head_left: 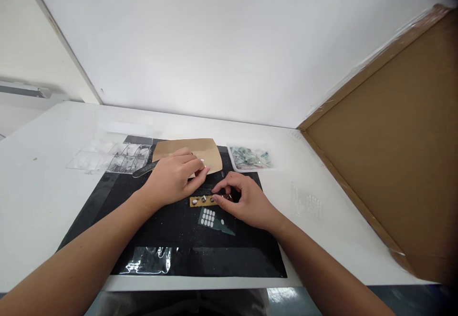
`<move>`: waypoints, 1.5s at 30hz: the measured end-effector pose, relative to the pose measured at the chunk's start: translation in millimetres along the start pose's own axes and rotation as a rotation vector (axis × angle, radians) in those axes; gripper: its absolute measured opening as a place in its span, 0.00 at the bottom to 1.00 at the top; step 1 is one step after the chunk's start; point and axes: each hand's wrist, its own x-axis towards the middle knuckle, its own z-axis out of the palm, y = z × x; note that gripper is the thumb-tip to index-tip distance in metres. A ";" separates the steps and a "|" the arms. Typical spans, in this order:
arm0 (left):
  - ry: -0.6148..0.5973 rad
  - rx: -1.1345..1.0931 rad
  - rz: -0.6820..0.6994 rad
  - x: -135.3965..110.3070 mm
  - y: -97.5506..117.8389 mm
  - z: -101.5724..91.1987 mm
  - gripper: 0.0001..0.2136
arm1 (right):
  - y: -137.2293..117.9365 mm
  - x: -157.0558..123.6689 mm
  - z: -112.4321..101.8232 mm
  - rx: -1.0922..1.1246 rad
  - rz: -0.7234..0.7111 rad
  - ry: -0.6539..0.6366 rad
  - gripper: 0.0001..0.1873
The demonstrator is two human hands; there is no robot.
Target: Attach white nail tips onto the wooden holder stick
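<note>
My left hand (178, 175) is closed around dark tweezers (143, 169), whose rounded end sticks out on the left; their tips are hard to make out. It is over the near edge of a tan paper sheet (186, 145) with small white pieces on it. My right hand (246, 199) pinches thumb and index finger at a yellowish strip (199, 201), hiding part of its right side. Several small round metal parts sit along the strip, one with a white spot. Just below lies a green backing piece (218, 226) with rows of white oval stickers (208, 218).
A black mat (171, 239) with clear tape near its front edge covers the middle of the white table. A clear compartment box (129, 158) stands at the left, a tray of greenish scraps (250, 158) at the right. A brown board (386, 149) rises on the far right.
</note>
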 end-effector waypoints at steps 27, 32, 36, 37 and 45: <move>-0.124 -0.097 -0.004 -6.1 7.8 1.2 0.42 | 8.8 -9.5 -0.2 -0.043 -0.020 0.031 0.23; -0.181 -0.146 0.150 -1.2 11.6 -7.8 0.21 | 10.9 -18.0 0.0 -0.104 -0.094 0.017 0.43; -0.239 -0.221 0.229 0.8 13.0 -10.8 0.04 | 8.9 -19.4 -2.5 -0.101 -0.051 0.015 0.43; -0.258 -0.227 0.226 0.7 12.9 -10.3 0.04 | 8.5 -18.9 -3.0 -0.101 -0.045 0.029 0.42; -0.267 -0.275 0.216 -0.5 8.9 0.0 0.05 | 7.6 -15.7 -3.6 -0.080 -0.022 0.121 0.34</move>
